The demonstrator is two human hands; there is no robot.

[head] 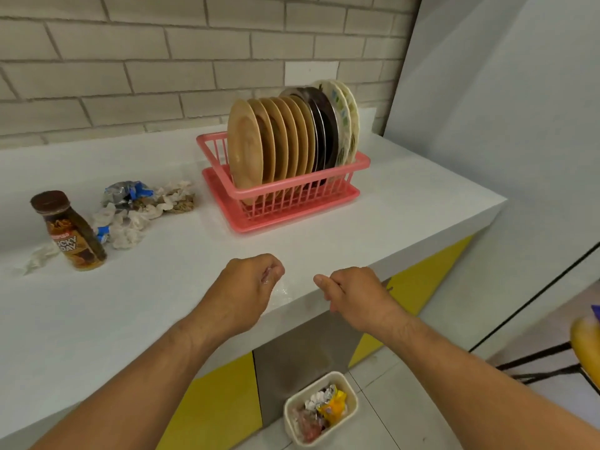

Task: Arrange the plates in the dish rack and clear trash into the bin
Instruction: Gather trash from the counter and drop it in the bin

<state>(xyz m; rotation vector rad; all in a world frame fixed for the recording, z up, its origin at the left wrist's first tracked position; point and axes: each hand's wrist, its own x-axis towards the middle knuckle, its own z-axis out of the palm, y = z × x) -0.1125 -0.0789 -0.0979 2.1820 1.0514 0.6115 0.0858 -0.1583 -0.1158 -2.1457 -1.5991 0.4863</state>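
A pink dish rack [324,185] stands on the white counter [181,287], filled with several upright tan plates [246,147], dark plates [324,125] and patterned white plates [345,115]. Crumpled tissues and foil wrappers [143,206] lie left of the rack beside a brown drink bottle [73,232]. On the floor below the counter edge sits a cream bin [352,404] holding wrappers. My left hand [250,284] hovers near the counter's front edge, fingers curled on a piece of clear plastic [282,292]. My right hand [354,293] is just beyond the edge, fingers curled, with nothing visible in it.
A brick wall backs the counter. A white wall panel closes the right side. Yellow and grey cabinet fronts [220,401] are below the counter. A black metal stool frame [535,362] stands on the tiled floor at the right. More tissue [39,258] lies at the far left.
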